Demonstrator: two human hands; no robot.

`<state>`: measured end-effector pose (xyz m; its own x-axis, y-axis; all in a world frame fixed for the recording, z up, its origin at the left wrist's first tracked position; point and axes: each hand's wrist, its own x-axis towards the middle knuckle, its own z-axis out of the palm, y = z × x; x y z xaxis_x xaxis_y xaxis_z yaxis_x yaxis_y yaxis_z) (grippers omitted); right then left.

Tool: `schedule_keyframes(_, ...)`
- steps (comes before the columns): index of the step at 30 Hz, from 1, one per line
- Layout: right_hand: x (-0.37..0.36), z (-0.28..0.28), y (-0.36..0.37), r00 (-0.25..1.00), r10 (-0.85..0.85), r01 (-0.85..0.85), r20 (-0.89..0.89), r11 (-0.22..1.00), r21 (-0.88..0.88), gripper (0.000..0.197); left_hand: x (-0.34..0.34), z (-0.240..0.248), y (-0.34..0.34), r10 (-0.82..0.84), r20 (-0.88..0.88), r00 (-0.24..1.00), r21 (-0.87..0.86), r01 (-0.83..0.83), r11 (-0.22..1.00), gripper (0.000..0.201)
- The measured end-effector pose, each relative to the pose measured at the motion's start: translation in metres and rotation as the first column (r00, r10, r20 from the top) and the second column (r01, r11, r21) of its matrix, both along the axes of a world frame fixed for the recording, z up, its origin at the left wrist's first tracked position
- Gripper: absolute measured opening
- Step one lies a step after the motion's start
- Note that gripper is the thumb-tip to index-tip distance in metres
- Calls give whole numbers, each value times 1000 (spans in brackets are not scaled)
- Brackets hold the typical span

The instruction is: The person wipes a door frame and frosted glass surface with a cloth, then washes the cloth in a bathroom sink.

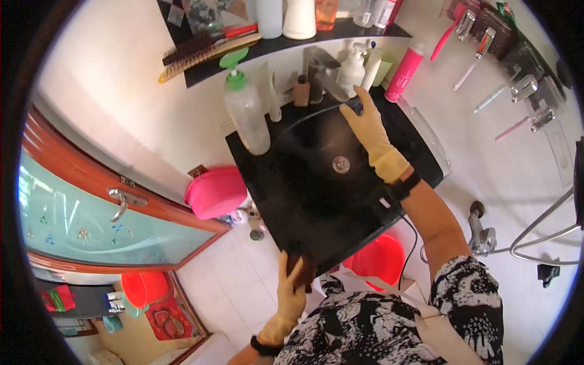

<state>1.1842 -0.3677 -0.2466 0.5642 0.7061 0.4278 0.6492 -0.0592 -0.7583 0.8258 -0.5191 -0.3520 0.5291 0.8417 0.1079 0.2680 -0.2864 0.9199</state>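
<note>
My right hand (372, 129), in a pale yellow glove, reaches over the far right of a black washbasin counter (261, 188). Its thumb and finger are spread; a small dark bluish patch shows between them, too unclear to name. Just left of the fingertips is a grey, shiny, tap-like shape (333, 86). A round metal drain (341, 164) lies in the black surface. At the near edge, my gloved left hand (292, 295) has its fingers around a dark brown object (302, 274), whose kind I cannot make out.
Along the back stand a pump bottle with green top (246, 115), a white pump bottle (351, 70) and a pink can (404, 74). Above them is a black shelf (225, 68). Toothbrush holders (486, 39) hang on the right wall. A red bucket (380, 258) sits below the counter.
</note>
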Motion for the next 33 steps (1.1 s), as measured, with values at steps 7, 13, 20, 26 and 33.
schedule_keyframes(7,43,38,79,954,64,-76,-292,997,-29,65,-35,62,8,94,337,937,-339,28,940,40)
schedule_keyframes(13,45,75,95,622,379,-257,-685,925,279,59,60,157,92,60,361,931,-370,85,925,49)
schedule_keyframes(20,65,13,51,684,326,-188,-653,943,274,48,208,92,192,25,307,951,-461,126,878,52)
schedule_keyframes(26,59,-72,-11,638,-57,-105,-768,982,-160,51,297,13,238,108,364,925,-765,231,600,56)
schedule_keyframes(33,67,-101,-2,310,-39,-178,-950,979,-99,45,315,-40,262,65,362,930,-719,234,654,60)
